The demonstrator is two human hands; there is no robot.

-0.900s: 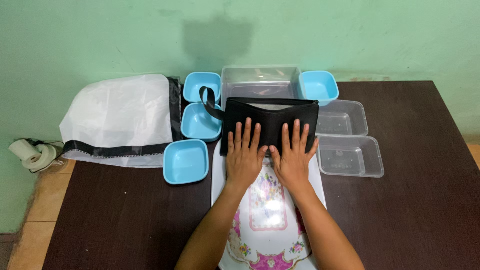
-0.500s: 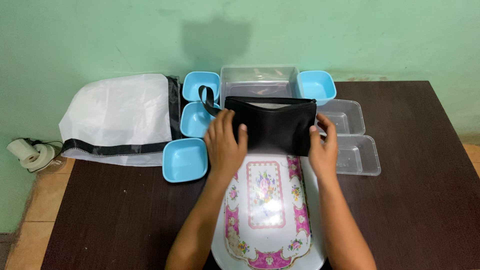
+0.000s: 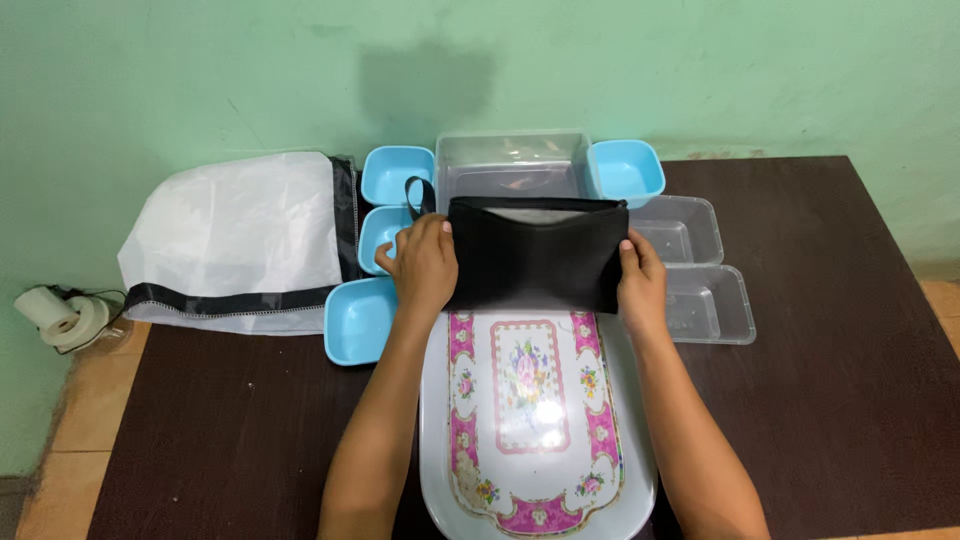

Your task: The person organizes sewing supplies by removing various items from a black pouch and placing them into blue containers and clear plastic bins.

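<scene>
On the dark table (image 3: 830,400), at the floral tray's (image 3: 535,440) far end, left hand (image 3: 422,265) and right hand (image 3: 642,285) grasp the black pouch (image 3: 535,255) by its ends.

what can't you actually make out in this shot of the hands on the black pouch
Head view, the only one:
- Inside of the black pouch: its own front panel hides it.
- Far end of the floral tray: under the pouch; its near end is cut by the bottom edge.
- Middle blue bowl: partly behind the left hand.
- Near clear container: its left end is behind the right hand.
- Inside of the white bag: opaque.
</scene>
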